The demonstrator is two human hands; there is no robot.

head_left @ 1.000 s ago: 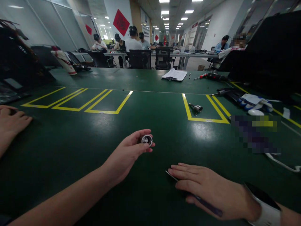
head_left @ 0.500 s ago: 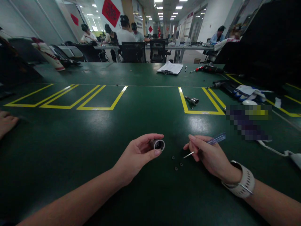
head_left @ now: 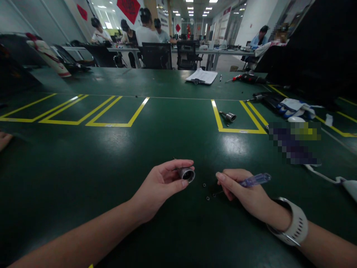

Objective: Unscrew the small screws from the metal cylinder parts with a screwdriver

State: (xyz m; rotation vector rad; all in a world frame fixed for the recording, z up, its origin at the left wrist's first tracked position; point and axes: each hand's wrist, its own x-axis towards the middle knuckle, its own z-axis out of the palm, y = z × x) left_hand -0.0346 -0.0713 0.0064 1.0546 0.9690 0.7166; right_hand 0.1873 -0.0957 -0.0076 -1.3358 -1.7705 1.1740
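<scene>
My left hand [head_left: 161, 184] pinches a small metal cylinder [head_left: 186, 174] between thumb and fingers, its open end facing right. My right hand [head_left: 242, 191] grips a screwdriver with a clear blue handle [head_left: 255, 180]; its thin shaft points down-left toward the table. Between the two hands, small dark screws [head_left: 208, 198] lie on the green table [head_left: 111, 156]. A white watch band [head_left: 295, 225] sits on my right wrist.
Another metal cylinder [head_left: 229, 117] lies inside a yellow-taped box ahead. A clipboard with paper [head_left: 201, 76], a red screwdriver [head_left: 233, 78], gloves [head_left: 292, 106] and a white cable [head_left: 329, 178] lie farther right. Another person's hand [head_left: 4, 139] rests at the left edge. People sit at far desks.
My right hand lifted from lying flat on the table, took up the screwdriver and tipped its point down by the screws. The left hand kept the cylinder and turned it slightly.
</scene>
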